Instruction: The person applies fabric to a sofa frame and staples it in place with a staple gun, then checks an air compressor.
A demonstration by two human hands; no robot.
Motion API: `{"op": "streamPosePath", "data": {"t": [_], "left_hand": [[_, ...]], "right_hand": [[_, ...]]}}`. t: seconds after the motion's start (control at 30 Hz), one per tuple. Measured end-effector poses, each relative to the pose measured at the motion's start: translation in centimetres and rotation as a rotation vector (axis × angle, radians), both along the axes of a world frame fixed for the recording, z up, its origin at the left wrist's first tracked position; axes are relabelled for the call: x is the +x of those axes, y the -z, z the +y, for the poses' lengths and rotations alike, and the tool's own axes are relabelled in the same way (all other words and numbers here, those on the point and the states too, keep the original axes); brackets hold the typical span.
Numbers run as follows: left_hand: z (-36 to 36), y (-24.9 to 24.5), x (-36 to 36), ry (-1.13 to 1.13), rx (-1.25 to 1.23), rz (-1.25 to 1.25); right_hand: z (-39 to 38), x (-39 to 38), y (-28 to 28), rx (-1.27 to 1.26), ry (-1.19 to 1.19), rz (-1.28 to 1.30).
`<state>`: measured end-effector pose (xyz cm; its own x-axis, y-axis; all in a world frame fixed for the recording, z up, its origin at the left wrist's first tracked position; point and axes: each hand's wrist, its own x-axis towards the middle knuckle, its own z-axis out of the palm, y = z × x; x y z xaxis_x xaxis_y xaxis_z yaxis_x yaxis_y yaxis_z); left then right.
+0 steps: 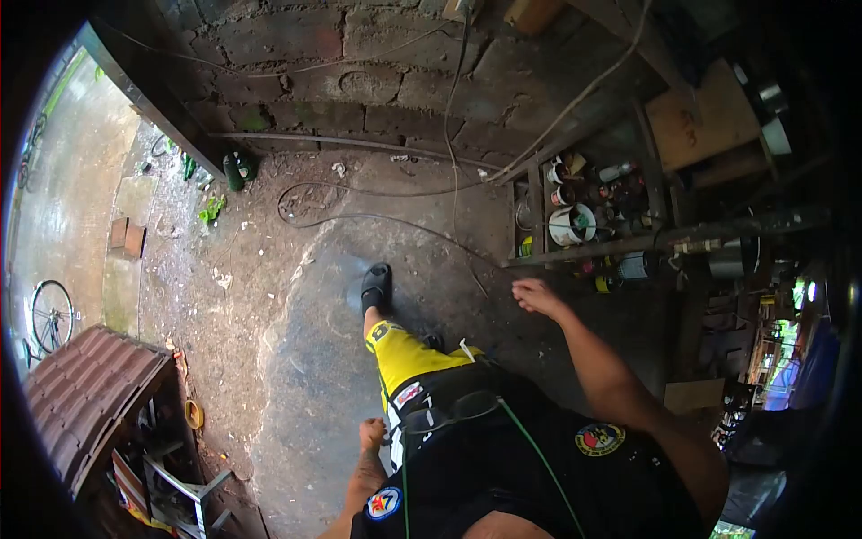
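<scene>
My left hand (373,434) hangs beside my thigh, near the yellow and black shorts (409,359), with its fingers curled in. My right hand (537,296) is held out to the right, fingers loosely curled and nothing visible in them. It is nearest to the wooden shelf (664,238) and does not touch it. A pair of glasses (452,413) hangs at my chest on a green cord (539,458). My foot in a black shoe (376,280) is stretched forward on the concrete floor (314,305).
A cable (377,216) loops across the floor below the block wall (386,81). Cans and a white bucket (571,225) crowd the shelf. Left are a green bottle (233,171), a bicycle wheel (52,316), a small tiled roof (94,386) and a yellow ring-shaped item (193,414).
</scene>
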<state>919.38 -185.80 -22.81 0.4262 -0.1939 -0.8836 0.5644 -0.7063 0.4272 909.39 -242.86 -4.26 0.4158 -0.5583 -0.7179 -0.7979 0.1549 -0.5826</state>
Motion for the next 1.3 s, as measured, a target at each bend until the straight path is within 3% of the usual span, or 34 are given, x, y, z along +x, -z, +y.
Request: {"op": "streamPosePath", "data": {"t": [0.03,0.07,0.23,0.37,0.47,0.53,0.57,0.63,0.73,0.87,0.93,1.03,1.07,1.13,1.2,1.3], "left_hand": [[-2.2,-3.1,1.3,0.019,-0.082,-0.041],[1.2,5.3,-0.9,0.12,-0.191,-0.228],[0.4,3.7,2.4,-0.154,-0.057,-0.09],[-0.2,2.7,6.9,-0.207,-0.008,-0.103],[0.0,3.2,9.0,-0.203,0.022,-0.114],[1.0,5.5,9.6,-0.271,-0.056,-0.063],[1.1,5.1,9.5,-0.301,-0.043,-0.057],[0.2,5.0,9.3,-0.373,-0.04,-0.045],[-0.6,5.2,9.2,-0.45,-0.06,-0.025],[-2.1,4.9,10.0,-0.396,-0.07,-0.043],[-2.5,4.8,10.3,-0.373,-0.06,-0.079],[-1.8,6.9,10.6,-0.393,-0.073,-0.031],[-1.4,7.6,10.7,-0.393,-0.071,-0.031],[-1.6,7.1,11.5,-0.618,-0.322,0.202],[-1.6,6.8,10.7,-0.59,-0.205,0.072],[-3.2,3.3,12.3,-0.678,-0.238,0.035]], "right_hand": [[-1.2,2.9,0.3,0.014,-0.07,-0.023],[-2.5,6.2,0.0,0.014,-0.087,-0.077],[-12.8,24.2,-2.1,-0.173,0.026,-0.346],[-21.2,35.3,-6.4,-0.388,0.318,-0.606],[-25.1,40.3,-10.1,-0.474,0.39,-0.594],[-26.4,42.7,-12.4,-0.636,0.441,-0.615],[-28.2,43.6,-12.5,-0.64,0.44,-0.607],[-31.6,44.7,-12.3,-0.932,0.412,-0.612],[-31.9,46.5,-15.4,-1.145,0.375,-0.534],[-31.1,48.4,-19.0,-1.136,0.315,-0.306],[-29.9,49.5,-20.5,-1.189,0.159,-0.002],[-30.4,51.2,-20.5,-1.222,0.144,0.11],[-30.6,51.5,-20.3,-1.221,0.144,0.111],[-31.0,52.0,-19.7,-1.335,0.211,0.144],[-31.7,52.2,-18.5,-1.386,0.233,0.107],[-31.3,52.9,-18.2,-1.444,0.269,0.02]]}}
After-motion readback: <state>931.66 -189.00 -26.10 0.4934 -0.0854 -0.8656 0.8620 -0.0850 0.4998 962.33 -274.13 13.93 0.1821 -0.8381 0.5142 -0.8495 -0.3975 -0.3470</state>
